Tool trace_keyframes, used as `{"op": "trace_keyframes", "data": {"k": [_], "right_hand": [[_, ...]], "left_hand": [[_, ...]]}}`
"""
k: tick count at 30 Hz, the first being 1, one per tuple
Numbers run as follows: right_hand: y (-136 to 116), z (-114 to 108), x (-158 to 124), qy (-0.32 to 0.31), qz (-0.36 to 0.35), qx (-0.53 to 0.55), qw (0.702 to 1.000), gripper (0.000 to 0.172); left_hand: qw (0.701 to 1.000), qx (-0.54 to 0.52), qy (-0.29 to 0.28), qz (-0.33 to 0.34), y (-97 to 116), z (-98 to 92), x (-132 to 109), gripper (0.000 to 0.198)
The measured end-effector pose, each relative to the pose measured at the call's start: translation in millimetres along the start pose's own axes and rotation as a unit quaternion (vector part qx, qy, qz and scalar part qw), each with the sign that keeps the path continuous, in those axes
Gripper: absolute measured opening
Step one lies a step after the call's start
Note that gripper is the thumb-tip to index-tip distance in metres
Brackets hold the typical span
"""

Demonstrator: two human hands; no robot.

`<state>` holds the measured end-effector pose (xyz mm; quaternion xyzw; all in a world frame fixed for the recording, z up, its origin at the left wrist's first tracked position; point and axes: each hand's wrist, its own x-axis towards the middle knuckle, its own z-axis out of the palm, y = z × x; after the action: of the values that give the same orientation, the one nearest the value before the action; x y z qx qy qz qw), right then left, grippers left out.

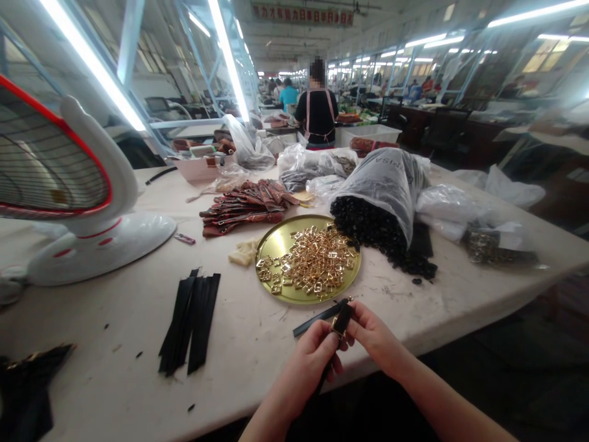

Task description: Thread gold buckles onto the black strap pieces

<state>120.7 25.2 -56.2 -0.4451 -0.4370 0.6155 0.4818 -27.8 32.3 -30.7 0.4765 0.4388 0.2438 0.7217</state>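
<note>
Both my left hand (pixel 313 353) and right hand (pixel 372 331), fingers (pixel 327 345) pinched on a black strap (pixel 343 318) with gold fitting (pixel 338 333), above the worktop's (pixel 257 362) near edge, loose strip (pixel 316 320) just beyond, buckle tray (pixel 280 236) farther in, black pieces (pixel 368 224) overlapping its right rim

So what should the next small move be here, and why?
Probably a gentle tug with the right hand to settle the black strap against the gold fitting. Both hands hold the strap, and the left hand is right beside the fitting, so it could steady it. How the two join is partly hidden.
</note>
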Motion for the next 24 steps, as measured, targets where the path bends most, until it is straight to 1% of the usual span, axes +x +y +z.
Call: {"op": "trace_keyframes", "data": {"k": [4, 8, 10, 12, 14, 17, 21, 24], "right_hand": [[1, 1, 0, -0.004, -0.009, -0.016, 1.0, 0.028], [3, -2, -2, -0.047, -0.025, -0.063, 0.997, 0.024], [1, -4, -3, -0.06, -0.038, -0.095, 0.993, 0.021], [-1, -7, -2, -0.052, -0.05, -0.124, 0.99, 0.02], [-4, -9, 0, -0.03, -0.05, -0.132, 0.99, 0.02], [-5, -9, 3, -0.008, -0.014, -0.096, 0.995, 0.022], [-4, -7, 5, -0.007, 0.061, -0.008, 0.998, 0.024], [-3, -7, 5, -0.02, 0.063, 0.004, 0.998, 0.025]], "left_hand": [[1.0, -0.019, 0.012, 0.016, -1, 3.1, 1, 0.022], [0.999, -0.03, 0.025, 0.012, -7, 3.3, 5, 0.025], [0.999, -0.034, 0.034, 0.006, -8, 2.0, 6, 0.026], [0.999, -0.026, 0.043, 0.007, -8, 1.1, 7, 0.026], [0.999, -0.012, 0.052, 0.009, -7, 1.2, 8, 0.026], [0.998, 0.002, 0.06, 0.012, -6, 2.7, 10, 0.025], [0.998, 0.015, 0.064, 0.021, -10, 2.7, 14, 0.023], [0.997, 0.024, 0.059, 0.035, -16, 1.8, 18, 0.027]]}}
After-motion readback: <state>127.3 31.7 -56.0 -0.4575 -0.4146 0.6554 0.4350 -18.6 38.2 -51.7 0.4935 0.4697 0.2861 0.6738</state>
